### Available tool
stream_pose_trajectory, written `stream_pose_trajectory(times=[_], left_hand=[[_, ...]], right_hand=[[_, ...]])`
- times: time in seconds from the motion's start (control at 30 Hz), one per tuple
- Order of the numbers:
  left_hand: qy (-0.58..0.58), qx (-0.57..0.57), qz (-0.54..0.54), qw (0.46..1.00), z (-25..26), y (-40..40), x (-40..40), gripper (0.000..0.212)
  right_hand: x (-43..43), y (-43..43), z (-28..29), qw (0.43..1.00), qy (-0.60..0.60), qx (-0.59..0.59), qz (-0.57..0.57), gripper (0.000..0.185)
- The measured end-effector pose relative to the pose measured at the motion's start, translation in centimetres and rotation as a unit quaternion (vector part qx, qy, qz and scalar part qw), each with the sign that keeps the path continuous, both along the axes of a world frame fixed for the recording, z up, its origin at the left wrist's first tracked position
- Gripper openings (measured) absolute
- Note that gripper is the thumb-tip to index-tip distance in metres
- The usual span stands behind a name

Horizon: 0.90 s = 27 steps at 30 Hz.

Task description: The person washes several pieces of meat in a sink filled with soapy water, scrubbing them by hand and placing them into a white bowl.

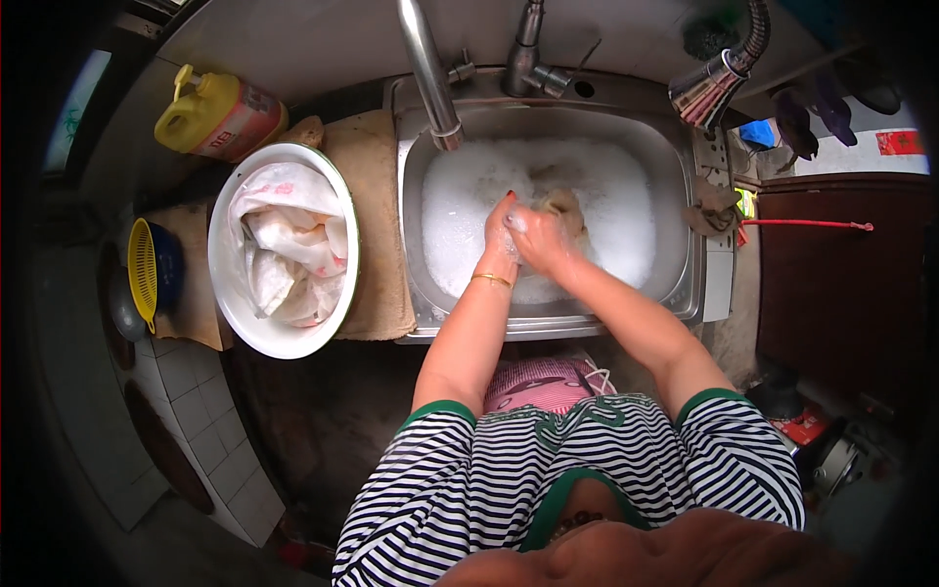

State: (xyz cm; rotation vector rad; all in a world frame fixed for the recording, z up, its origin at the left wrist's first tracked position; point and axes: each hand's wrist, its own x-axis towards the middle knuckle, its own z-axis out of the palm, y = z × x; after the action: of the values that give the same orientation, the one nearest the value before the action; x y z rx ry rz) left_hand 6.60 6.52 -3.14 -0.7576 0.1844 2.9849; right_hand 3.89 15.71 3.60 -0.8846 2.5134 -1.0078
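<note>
My left hand (pixel 499 226), with a gold-coloured bangle at the wrist, is pressed against my right hand (pixel 541 236) over a stainless-steel sink (pixel 682 286). Thick white suds (pixel 623 213) fill the basin around them. A wet beige cloth (pixel 565 209) bunches out past the far side of my right hand, which grips it. Foam clings to both hands. My left thumb points up and away from me, while its other fingers are hidden behind the right hand, so their hold cannot be made out. The lower part of the cloth is lost in the suds.
Left of the sink, a white enamel basin (pixel 220 286) of crumpled pale cloths sits partly on a brown mat (pixel 378 242). Behind it leans a yellow detergent jug (pixel 227 117). A steel spout (pixel 433 81) and a flexible spray tap (pixel 708 88) overhang the sink. A brown rag (pixel 711 209) hangs at right.
</note>
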Motion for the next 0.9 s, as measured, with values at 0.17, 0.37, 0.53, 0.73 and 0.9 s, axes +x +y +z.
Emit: stream_pose_trajectory(times=[0.17,0.37,0.53,0.73,0.9], left_hand=[[-0.142,-0.128,0.054,0.980,3.5,3.4,-2.1,0.019],[-0.075,-0.041,0.018,0.996,0.3,0.4,-0.3,0.022],[-0.076,-0.031,-0.009,0.997,1.8,2.0,-1.2,0.021],[-0.204,-0.011,0.196,0.959,2.1,-1.2,-0.5,0.030],[-0.187,-0.096,-0.054,0.976,4.5,4.0,-2.7,0.055]], right_hand=[[-6.6,-0.1,-4.9,0.973,0.100,0.188,-0.086,0.019],[-0.1,-0.9,2.2,0.999,0.033,-0.006,-0.023,0.017],[-7.0,-0.4,-1.6,0.978,-0.017,0.145,-0.151,0.024],[-12.1,4.8,-2.4,0.926,-0.030,0.209,-0.313,0.039],[-9.5,7.9,-13.3,0.963,-0.027,0.142,-0.226,0.035]])
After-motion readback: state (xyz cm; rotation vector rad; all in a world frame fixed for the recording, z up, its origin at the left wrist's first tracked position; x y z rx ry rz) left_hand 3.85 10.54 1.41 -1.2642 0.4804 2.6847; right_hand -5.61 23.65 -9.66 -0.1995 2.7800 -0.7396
